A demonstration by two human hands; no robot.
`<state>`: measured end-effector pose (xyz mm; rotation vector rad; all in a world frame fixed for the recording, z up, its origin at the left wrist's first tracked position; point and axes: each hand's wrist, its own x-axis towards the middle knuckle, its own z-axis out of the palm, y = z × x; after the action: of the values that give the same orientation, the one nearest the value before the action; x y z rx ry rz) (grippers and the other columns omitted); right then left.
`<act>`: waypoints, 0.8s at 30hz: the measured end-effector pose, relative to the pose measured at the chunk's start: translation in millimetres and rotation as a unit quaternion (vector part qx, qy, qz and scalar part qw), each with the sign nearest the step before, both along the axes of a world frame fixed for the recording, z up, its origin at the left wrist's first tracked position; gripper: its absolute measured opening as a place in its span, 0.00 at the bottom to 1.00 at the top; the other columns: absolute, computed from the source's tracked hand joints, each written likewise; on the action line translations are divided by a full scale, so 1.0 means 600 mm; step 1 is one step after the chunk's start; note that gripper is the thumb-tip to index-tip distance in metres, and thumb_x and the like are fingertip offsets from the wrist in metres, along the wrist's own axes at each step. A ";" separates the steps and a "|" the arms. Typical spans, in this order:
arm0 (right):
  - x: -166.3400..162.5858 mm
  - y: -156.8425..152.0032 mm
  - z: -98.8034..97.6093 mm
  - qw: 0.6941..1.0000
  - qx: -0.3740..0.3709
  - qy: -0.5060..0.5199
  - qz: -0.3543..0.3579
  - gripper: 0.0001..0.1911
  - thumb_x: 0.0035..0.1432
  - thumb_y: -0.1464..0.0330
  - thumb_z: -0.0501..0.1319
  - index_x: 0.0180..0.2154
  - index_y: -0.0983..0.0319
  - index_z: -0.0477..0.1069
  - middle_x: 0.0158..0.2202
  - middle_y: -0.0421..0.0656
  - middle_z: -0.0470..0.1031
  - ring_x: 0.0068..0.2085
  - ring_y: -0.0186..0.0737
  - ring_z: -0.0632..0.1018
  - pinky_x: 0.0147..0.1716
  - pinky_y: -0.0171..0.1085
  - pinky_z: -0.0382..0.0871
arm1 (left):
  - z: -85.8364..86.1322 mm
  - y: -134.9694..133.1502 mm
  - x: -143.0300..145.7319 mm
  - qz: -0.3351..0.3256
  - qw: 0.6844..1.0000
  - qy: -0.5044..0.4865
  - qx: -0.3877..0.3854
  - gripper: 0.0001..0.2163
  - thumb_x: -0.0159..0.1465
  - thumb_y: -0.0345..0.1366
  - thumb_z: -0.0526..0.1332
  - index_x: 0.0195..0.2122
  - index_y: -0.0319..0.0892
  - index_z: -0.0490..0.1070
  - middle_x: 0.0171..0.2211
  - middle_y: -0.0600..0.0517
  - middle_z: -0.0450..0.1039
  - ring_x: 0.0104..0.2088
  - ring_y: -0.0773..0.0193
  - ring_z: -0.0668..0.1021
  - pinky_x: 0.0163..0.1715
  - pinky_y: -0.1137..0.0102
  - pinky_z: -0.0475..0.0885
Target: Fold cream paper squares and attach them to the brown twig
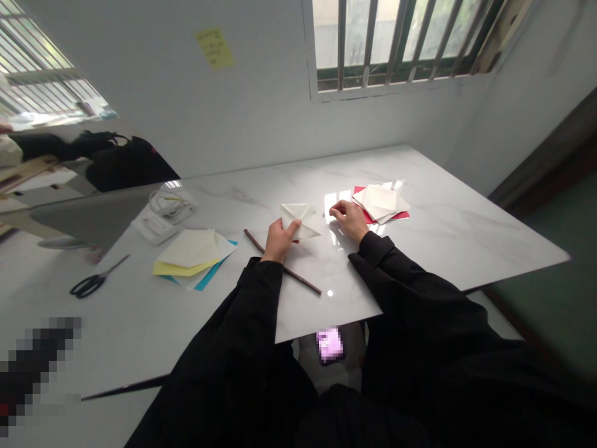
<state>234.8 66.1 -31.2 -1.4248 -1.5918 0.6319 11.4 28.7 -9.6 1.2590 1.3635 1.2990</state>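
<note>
My left hand (278, 241) grips a folded piece of cream paper (305, 223), the thumb pressed on top near its lower edge. Creases and triangular flaps show on the paper. My right hand (351, 219) is apart from it, to the right, low over the table, with its fingers curled together. Whatever those fingers may hold is too small to make out. Just beyond my right wrist lies a pile of folded cream and red paper (383, 200). A thin brown stick (303, 281) lies slantwise on the table, partly hidden under my left wrist.
Left on the white marbled table (448, 236) are a stack of cream, yellow and blue paper (189, 252), black-handled scissors (88, 285) and a white box (156, 227) with a coiled white cable (175, 205). A yellow note (214, 48) sticks to the wall beside a barred window (396, 43).
</note>
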 end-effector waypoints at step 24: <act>0.001 0.023 -0.033 0.984 0.006 0.176 0.014 0.08 0.48 0.71 0.71 0.35 0.62 0.82 0.35 0.44 0.86 0.37 0.43 0.85 0.42 0.40 0.81 | -0.003 0.002 0.001 -0.017 1.000 0.010 -0.013 0.16 0.60 0.40 0.70 0.44 0.32 0.78 0.36 0.44 0.80 0.28 0.63 0.77 0.21 0.75 0.72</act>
<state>235.4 79.8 -51.1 -1.2049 -1.3340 0.8399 12.1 29.9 -11.7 1.2750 1.3624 1.2439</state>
